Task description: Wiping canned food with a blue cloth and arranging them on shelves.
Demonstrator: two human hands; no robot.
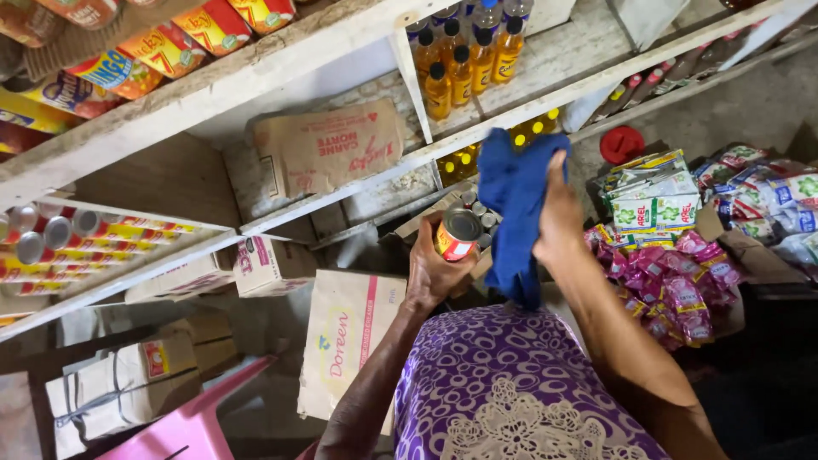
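Head view, looking down past a purple patterned dress (511, 383) at stocked shop shelves. Left hand (436, 271) was closed round a small tin can (457, 235) with a red and yellow label, silver lid facing up, held in the air in front of the lower shelf. Right hand (558, 217) gripped a blue cloth (514, 213), fingers bunched into the fabric; the cloth hung down past the wrist, its left edge just beside the can, touching or not I could not tell. More cans (477, 207) of the same sort stood in an open box just behind the held one, partly hidden by the cloth.

White wooden shelf board (256, 77) ran diagonally across the top. Orange-liquid bottles (464, 60) with dark caps stood in a compartment above the hands. A brown carton (328, 145) with red print lay tilted on the shelf left of the bottles. Rows of canned goods (94, 238) lay on their sides on a shelf at far left. A tall cardboard box (345, 341) stood below the left forearm; a pink plastic stool (183, 422) was near the bottom left. Pink sachets (673, 290) were piled to the right of the right arm, with green and white packets (652, 200) behind them and a red lid (622, 143) further back.
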